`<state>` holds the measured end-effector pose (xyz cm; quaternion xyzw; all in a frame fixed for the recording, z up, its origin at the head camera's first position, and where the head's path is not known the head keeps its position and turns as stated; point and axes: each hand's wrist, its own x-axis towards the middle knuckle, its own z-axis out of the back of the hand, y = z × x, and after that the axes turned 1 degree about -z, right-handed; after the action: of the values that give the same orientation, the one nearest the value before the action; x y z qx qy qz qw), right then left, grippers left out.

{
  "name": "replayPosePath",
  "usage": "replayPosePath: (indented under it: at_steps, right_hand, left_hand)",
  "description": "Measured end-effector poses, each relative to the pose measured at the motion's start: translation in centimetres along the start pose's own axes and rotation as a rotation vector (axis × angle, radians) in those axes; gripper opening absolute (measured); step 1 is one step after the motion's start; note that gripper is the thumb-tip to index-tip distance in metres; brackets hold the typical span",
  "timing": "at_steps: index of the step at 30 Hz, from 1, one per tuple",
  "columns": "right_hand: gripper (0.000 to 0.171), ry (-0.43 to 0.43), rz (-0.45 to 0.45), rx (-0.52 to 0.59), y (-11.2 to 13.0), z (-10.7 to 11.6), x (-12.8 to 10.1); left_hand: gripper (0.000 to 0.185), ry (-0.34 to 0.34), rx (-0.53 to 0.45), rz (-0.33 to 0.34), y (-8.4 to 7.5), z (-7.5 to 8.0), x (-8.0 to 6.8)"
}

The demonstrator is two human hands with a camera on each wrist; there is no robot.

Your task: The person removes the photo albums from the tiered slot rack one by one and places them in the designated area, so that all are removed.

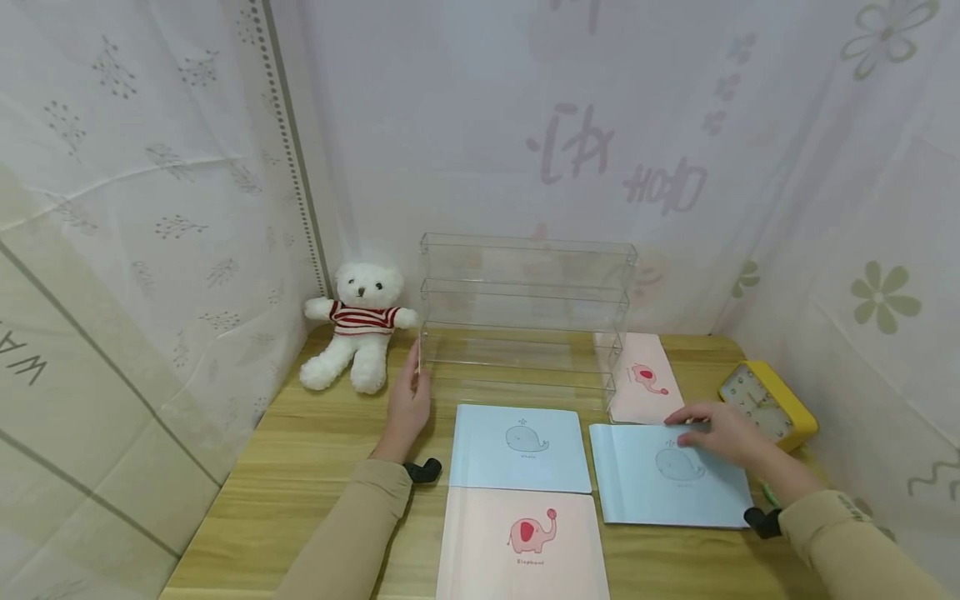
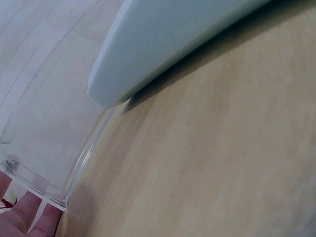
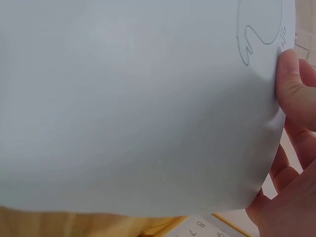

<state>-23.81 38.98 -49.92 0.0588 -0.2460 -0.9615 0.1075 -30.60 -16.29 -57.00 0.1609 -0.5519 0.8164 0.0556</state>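
At the front right, my right hand [image 1: 720,433] pinches the top edge of a light-blue whale booklet [image 1: 637,487]. In the right wrist view, the thumb [image 3: 291,84] lies on its cover with fingers behind, and the cover [image 3: 123,108] bends slightly. My left hand [image 1: 408,412] touches the left side of a clear tiered acrylic rack [image 1: 528,242]. Its fingers [image 2: 47,217] show behind the clear side panel; the thumb is hidden there. Another light-blue whale booklet [image 1: 480,454] lies before the rack, above a pink elephant booklet [image 1: 480,542].
A second pink elephant booklet [image 1: 652,404] lies at the rack's right end, partly behind it. A yellow alarm clock [image 1: 798,412] stands beyond my right hand. Left of the rack sits a white teddy bear [image 1: 367,287] in a striped top. Patterned curtains [image 1: 487,108] surround the wooden table [image 1: 300,475].
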Motion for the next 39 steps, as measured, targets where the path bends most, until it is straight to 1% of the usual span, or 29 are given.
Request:
replayPosePath:
  at_steps: [6, 14, 17, 21, 30, 35, 39]
  right_hand:
    - [0.029, 0.019, -0.048, -0.023, -0.6, -1.2, 0.3]
    - [0.028, 0.017, -0.046, -0.016, -1.5, -2.5, 1.0]
    - [0.027, 0.019, -0.063, -0.018, -1.6, -2.9, 1.2]
    - [0.024, 0.022, -0.097, -0.05, -1.6, -3.4, 1.4]
    - [0.024, 0.018, -0.13, -0.075, -0.8, -3.6, 1.5]
    - [0.03, 0.045, -0.167, -0.095, 0.1, -3.7, 1.6]
    - [0.031, 0.049, -0.161, -0.12, 1.0, -3.3, 1.5]
  left_hand:
    - [0.063, -0.008, -0.001, -0.009, -0.1, 0.1, 0.2]
    - [0.063, -0.017, -0.012, -0.011, 0.2, 0.0, 0.3]
    - [0.062, -0.016, -0.013, -0.01, 0.2, 0.1, 0.2]
    - [0.064, -0.02, -0.013, -0.006, 0.3, 0.2, 0.2]
    - [0.065, -0.043, 0.016, -0.007, 0.6, 0.4, 0.3]
    - [0.065, -0.033, -0.006, -0.024, 0.6, 0.6, 0.0]
    - [0.065, -0.018, -0.036, -0.026, 0.3, 0.8, 0.0]
